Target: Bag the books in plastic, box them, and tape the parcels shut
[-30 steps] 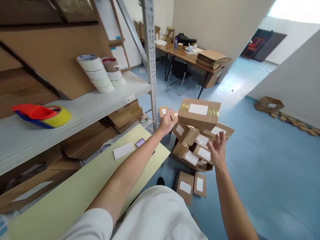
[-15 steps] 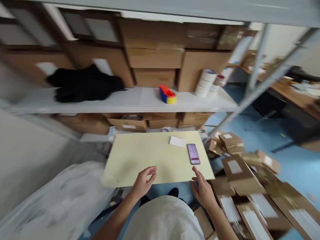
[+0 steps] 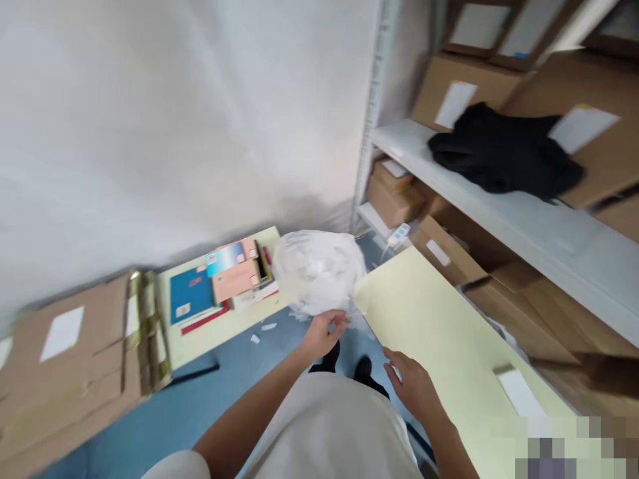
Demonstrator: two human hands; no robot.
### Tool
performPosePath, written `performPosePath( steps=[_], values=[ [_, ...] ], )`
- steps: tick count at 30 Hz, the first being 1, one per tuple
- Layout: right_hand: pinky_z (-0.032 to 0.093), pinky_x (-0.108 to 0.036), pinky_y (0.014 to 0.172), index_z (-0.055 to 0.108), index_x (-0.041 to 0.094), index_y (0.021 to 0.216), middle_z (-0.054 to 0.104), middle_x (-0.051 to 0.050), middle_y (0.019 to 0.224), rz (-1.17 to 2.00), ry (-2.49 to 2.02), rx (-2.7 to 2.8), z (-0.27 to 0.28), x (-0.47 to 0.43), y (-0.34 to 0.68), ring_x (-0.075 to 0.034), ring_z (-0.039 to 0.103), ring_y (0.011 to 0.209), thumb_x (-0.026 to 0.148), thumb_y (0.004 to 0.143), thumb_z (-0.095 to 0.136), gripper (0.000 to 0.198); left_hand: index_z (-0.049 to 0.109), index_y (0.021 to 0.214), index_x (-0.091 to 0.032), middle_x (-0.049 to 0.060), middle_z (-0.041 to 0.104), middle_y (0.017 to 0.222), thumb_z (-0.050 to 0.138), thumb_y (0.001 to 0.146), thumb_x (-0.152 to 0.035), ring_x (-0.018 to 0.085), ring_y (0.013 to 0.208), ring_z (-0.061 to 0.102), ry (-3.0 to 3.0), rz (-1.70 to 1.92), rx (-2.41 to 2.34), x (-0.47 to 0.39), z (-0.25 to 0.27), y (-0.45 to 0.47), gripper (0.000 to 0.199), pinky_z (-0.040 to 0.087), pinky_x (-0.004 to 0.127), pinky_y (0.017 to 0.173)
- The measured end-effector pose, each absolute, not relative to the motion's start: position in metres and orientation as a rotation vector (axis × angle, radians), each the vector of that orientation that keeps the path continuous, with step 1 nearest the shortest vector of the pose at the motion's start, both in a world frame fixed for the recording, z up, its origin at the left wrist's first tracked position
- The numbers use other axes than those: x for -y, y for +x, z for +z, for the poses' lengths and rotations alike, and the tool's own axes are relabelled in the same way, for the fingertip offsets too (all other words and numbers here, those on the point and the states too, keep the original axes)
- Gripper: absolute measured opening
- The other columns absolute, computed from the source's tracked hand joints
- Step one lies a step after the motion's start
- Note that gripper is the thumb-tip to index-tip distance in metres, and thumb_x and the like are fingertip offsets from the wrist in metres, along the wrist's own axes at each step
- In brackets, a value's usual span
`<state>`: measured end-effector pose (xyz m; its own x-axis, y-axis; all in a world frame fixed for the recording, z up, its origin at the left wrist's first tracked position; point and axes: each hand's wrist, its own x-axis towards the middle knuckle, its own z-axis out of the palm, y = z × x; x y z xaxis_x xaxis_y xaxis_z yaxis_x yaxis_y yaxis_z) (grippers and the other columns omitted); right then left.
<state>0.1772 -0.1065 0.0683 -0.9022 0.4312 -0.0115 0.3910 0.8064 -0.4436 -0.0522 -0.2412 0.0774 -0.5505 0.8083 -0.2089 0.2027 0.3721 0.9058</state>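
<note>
My left hand (image 3: pixel 325 334) hovers in front of a white plastic bag (image 3: pixel 322 269), its fingers loosely curled with a gap between thumb and index finger. Nothing shows in it. Over the near edge of the pale yellow table (image 3: pixel 434 319) hangs my right hand (image 3: pixel 410 380), fingers partly bent and apart, holding nothing that I can see. Whether it touches the table edge I cannot tell. On that table, farther right, lies a small white box (image 3: pixel 522 392).
A second pale table (image 3: pixel 200 349) carries a blue booklet (image 3: pixel 191 295) and several orange-pink booklets (image 3: pixel 234 281). Flattened cardboard boxes (image 3: pixel 74 372) lean at the left. Shelving (image 3: pixel 549 223) on the right holds cartons and a black cloth (image 3: pixel 504 153). Paper scraps (image 3: pixel 255 338) lie on the floor.
My view has swung left, from the shelf front to the wall corner with the bag and second table. Both hands stay raised before me, without anything visible in them.
</note>
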Motion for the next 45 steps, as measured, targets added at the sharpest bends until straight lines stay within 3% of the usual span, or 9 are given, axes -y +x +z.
performPosePath(
  steps=[5,9,13,21,30,35,40,45],
  values=[
    [0.057,-0.037,0.075,0.063,0.023,0.120,0.073,-0.007,0.106,0.646,-0.262,3.067,0.070,0.074,0.126,-0.023,0.070,0.089,0.031,0.097,0.036,0.037,0.064,0.109,-0.017,0.010,0.072,0.103,0.051,0.086,-0.037,0.022,0.090,0.068,0.548,1.274,-2.260,0.304,0.066,-0.058,0.033,0.054,0.032,0.070],
    [0.056,-0.037,0.074,0.064,0.023,0.118,0.073,-0.007,0.103,0.667,0.049,3.097,0.056,0.062,0.094,-0.022,0.070,0.086,0.028,0.097,0.035,0.037,0.064,0.111,-0.019,0.010,0.073,0.104,0.050,0.086,-0.041,0.023,0.090,0.069,0.284,1.259,-2.415,0.345,0.064,-0.031,0.035,0.054,0.031,0.064],
    [0.055,-0.039,0.076,0.065,0.022,0.117,0.073,-0.008,0.101,0.674,0.329,3.135,0.046,0.068,0.070,-0.024,0.070,0.085,0.025,0.096,0.035,0.036,0.064,0.110,-0.019,0.010,0.073,0.103,0.050,0.086,-0.042,0.022,0.088,0.069,0.053,1.280,-2.521,0.371,0.066,0.001,0.035,0.055,0.033,0.069],
    [0.053,-0.036,0.077,0.063,0.023,0.119,0.072,-0.008,0.099,0.665,0.683,3.208,0.057,0.106,0.022,-0.023,0.068,0.088,0.023,0.095,0.037,0.035,0.065,0.106,-0.018,0.010,0.074,0.099,0.050,0.083,-0.043,0.023,0.085,0.070,-0.292,1.336,-2.664,0.406,0.059,0.004,0.037,0.055,0.034,0.065],
    [0.051,-0.034,0.082,0.062,0.022,0.121,0.070,-0.009,0.102,0.490,0.993,3.317,0.061,0.196,-0.064,-0.023,0.066,0.092,0.022,0.094,0.041,0.034,0.064,0.108,-0.016,0.012,0.073,0.103,0.049,0.083,-0.043,0.024,0.088,0.070,-0.397,1.318,-2.719,0.476,0.037,-0.057,0.039,0.055,0.035,0.072],
    [0.050,-0.038,0.088,0.064,0.020,0.116,0.068,-0.011,0.109,0.573,1.010,3.393,0.050,0.260,-0.108,-0.025,0.064,0.102,0.019,0.091,0.045,0.031,0.064,0.108,-0.018,0.011,0.072,0.107,0.049,0.084,-0.042,0.024,0.094,0.069,-0.328,1.289,-2.677,0.525,0.013,-0.110,0.037,0.055,0.036,0.075],
    [0.047,-0.043,0.098,0.062,0.016,0.122,0.060,-0.017,0.129,0.589,0.791,3.535,0.036,0.314,-0.144,-0.031,0.059,0.117,0.019,0.087,0.052,0.037,0.064,0.112,-0.018,0.013,0.068,0.113,0.050,0.085,-0.041,0.027,0.105,0.064,-0.192,1.188,-2.647,0.570,-0.005,-0.168,0.038,0.052,0.043,0.090],
    [0.035,-0.046,0.111,0.042,0.011,0.143,0.040,-0.020,0.149,0.707,0.451,3.648,0.015,0.354,-0.171,-0.032,0.041,0.137,0.021,0.085,0.053,0.060,0.061,0.118,-0.016,0.016,0.059,0.127,0.055,0.083,-0.039,0.030,0.123,0.053,-0.072,1.102,-2.585,0.595,-0.022,-0.222,0.042,0.042,0.048,0.104]
  ],
)
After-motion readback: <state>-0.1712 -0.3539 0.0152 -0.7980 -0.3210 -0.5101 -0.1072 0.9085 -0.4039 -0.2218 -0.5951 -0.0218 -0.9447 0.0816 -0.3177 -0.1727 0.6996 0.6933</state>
